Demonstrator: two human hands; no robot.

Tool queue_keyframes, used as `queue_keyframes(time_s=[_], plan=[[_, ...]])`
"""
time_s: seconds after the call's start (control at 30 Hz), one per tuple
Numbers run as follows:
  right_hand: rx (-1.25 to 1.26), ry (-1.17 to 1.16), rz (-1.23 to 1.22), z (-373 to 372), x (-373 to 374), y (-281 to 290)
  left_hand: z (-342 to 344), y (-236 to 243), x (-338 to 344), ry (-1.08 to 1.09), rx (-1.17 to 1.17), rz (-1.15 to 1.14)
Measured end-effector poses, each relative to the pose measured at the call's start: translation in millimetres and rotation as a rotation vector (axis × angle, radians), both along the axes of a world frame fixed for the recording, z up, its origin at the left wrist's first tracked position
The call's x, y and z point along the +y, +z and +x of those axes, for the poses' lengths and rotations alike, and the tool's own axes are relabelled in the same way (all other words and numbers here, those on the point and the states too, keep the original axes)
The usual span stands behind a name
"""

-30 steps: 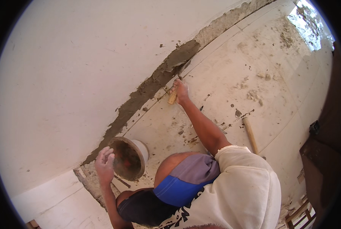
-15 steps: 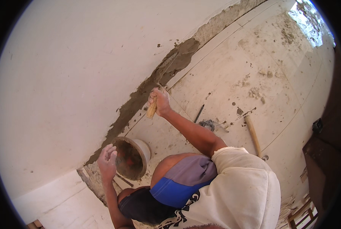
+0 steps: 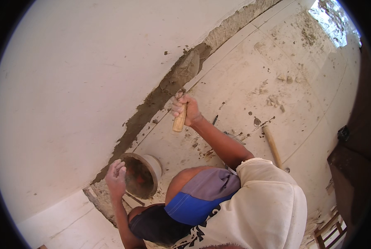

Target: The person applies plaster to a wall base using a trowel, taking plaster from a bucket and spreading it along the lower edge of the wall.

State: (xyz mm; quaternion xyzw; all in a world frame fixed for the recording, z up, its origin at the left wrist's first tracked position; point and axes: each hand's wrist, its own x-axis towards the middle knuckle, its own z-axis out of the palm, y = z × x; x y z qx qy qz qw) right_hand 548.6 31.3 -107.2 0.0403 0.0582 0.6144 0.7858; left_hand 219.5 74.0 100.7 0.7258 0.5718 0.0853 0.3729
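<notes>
My right hand (image 3: 186, 110) is closed around the wooden handle of a trowel (image 3: 178, 123). The trowel's mortar-smeared blade lies against a strip of wet grey mortar (image 3: 150, 108) along the foot of the pale wall. Beside the bucket, my left hand (image 3: 116, 179) hangs in the air with loosely bent fingers and holds nothing. The bucket (image 3: 155, 166) stands on the floor near my knees, its inside coated with mortar.
A wooden handle (image 3: 272, 146) lies on the floor to my right. Mortar crumbs (image 3: 274, 100) are scattered over the floor tiles. The white wall (image 3: 73, 91) rises on the left, with bare rough masonry (image 3: 231, 30) beyond the mortar. A wooden frame (image 3: 331, 233) stands at lower right.
My right hand has moved a little to the right with the trowel, and the blade now shows its broad face against the mortar. My left hand has stayed beside the bucket.
</notes>
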Motion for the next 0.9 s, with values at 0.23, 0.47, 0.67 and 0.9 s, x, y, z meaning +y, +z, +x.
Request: queue_keyframes(time_s=[0.23,0.47,0.67,0.9], plan=[[-0.039,-0.194,-0.253,94,-4,-70,-2,1,1,0.015,0.001,-0.008],[-0.289,-0.181,-0.689,118,20,-90,-8,-1,1,0.001,0.012,0.004],[-0.339,-0.247,-0.824,117,39,-57,-23,2,-3,0.038,0.009,0.021],[-0.418,-0.327,-0.803,106,50,-19,-11,0,2,0.014,-0.009,0.016]])
